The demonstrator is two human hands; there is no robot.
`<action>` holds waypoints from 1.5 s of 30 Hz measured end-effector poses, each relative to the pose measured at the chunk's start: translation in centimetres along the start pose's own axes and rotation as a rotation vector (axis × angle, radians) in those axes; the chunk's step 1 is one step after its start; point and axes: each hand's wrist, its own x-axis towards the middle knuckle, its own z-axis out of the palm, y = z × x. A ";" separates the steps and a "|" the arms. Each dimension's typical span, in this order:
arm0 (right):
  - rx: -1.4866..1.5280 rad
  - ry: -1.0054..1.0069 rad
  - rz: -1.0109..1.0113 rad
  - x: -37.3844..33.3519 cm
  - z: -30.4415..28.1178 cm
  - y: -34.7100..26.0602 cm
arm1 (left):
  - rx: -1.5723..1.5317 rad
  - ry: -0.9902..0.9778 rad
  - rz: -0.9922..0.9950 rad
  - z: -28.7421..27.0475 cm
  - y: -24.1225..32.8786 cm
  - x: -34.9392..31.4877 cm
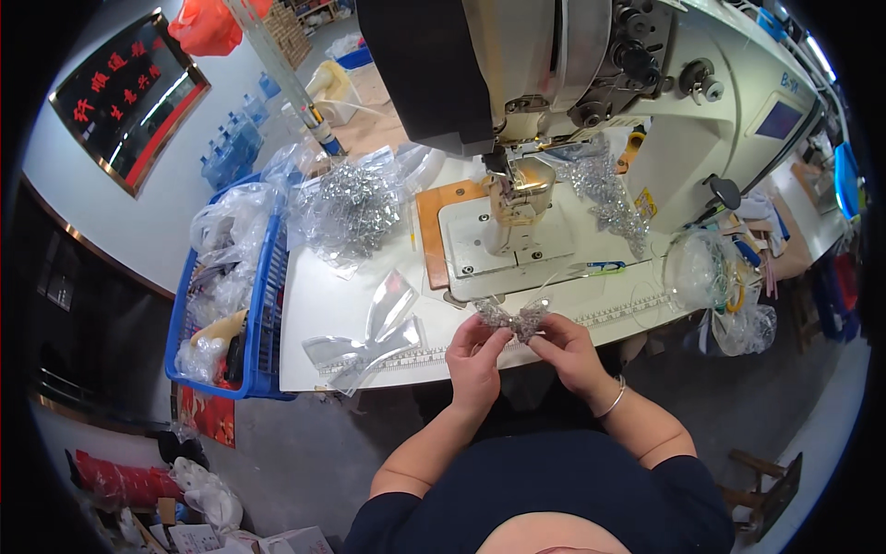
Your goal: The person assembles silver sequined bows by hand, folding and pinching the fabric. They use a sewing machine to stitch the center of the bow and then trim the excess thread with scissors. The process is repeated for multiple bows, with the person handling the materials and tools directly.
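Bow (529, 320): rough, glittering. Ribbon (374, 345): smooth, glossy, plastic-looking. Basket (269, 328): plastic. Sewing-machine bed plate (472, 238): smooth metal. Table (309, 300): smooth, pale, matt.

Bow (529, 320) silver, glittery; basket (214, 391) blue; tabletop (318, 305) white; board (431, 236) orange-brown; shirt (544, 475) navy; bag (210, 28) red-orange.

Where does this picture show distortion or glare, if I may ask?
In the head view, the white table shows a bowed front edge and black fills the corners; same head view, reflections streak the dark wall sign, and the silver piece between left hand and right hand glints.
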 end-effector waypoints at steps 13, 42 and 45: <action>0.058 0.317 0.061 1.5 -1.0 -0.7 | -0.475 -0.371 -0.436 -1.9 2.0 1.0; 0.019 0.245 -0.062 0.5 0.3 0.6 | 0.152 -0.201 -0.154 -2.7 2.4 1.4; 0.022 0.237 -0.058 0.4 0.1 1.0 | 0.182 -0.192 -0.126 -2.9 2.1 1.1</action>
